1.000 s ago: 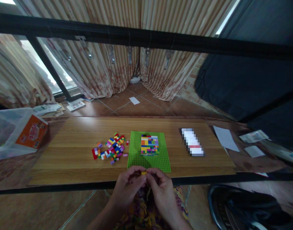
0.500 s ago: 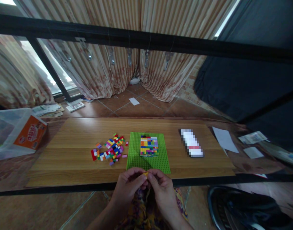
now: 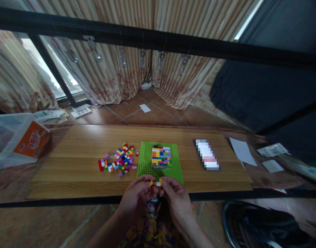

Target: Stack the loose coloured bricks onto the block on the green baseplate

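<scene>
Wood-grain tabletop (image 3: 77, 186) | loose multicol. toy bricks (image 3: 124, 161) strewn L of baseplate | green studded baseplate (image 3: 145, 168) laid abt ctr | smartphone (image 3: 207, 155), scrn pixelated, placed to R

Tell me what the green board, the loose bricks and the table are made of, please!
Green board: probably plastic, fairly dull, with even color and rows of little studs.
Loose bricks: likely hard plastic, with bright solid colors and crisp block shapes.
Table: wood or a wood-look covering, slightly shiny; there's streaky grain and a pale glare, but I can't tell which.
</scene>
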The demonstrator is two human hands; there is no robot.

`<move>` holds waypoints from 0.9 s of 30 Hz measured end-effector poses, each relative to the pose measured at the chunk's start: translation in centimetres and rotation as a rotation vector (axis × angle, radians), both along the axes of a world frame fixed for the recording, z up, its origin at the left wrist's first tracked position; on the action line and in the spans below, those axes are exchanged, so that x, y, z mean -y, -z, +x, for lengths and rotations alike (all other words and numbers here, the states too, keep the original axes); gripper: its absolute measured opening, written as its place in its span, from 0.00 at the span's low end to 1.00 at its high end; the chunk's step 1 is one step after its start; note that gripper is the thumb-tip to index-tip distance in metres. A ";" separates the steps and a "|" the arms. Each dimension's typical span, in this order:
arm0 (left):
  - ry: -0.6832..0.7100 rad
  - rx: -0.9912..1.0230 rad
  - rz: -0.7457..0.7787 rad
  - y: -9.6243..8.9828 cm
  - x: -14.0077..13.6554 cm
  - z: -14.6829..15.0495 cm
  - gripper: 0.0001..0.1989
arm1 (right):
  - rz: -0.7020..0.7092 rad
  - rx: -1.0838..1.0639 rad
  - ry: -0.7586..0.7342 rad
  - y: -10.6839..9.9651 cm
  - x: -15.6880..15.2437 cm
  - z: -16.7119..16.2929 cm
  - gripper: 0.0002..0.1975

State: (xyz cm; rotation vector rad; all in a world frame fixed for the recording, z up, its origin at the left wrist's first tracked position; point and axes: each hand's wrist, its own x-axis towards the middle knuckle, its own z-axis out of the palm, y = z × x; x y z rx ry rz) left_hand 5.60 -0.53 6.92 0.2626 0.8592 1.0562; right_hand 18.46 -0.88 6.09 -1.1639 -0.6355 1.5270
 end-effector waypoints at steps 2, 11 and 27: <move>0.001 -0.032 -0.006 0.0 0.0 0.1 0.11 | 0.017 0.061 0.011 0.0 -0.1 0.1 0.15; 0.107 -0.386 0.170 -0.5 0.1 0.8 0.14 | 0.060 0.221 -0.062 -0.1 0.1 -0.2 0.14; 0.079 -0.402 0.087 3.1 -1.6 -1.4 0.19 | 0.623 1.139 -0.237 -1.1 -13.2 4.0 0.09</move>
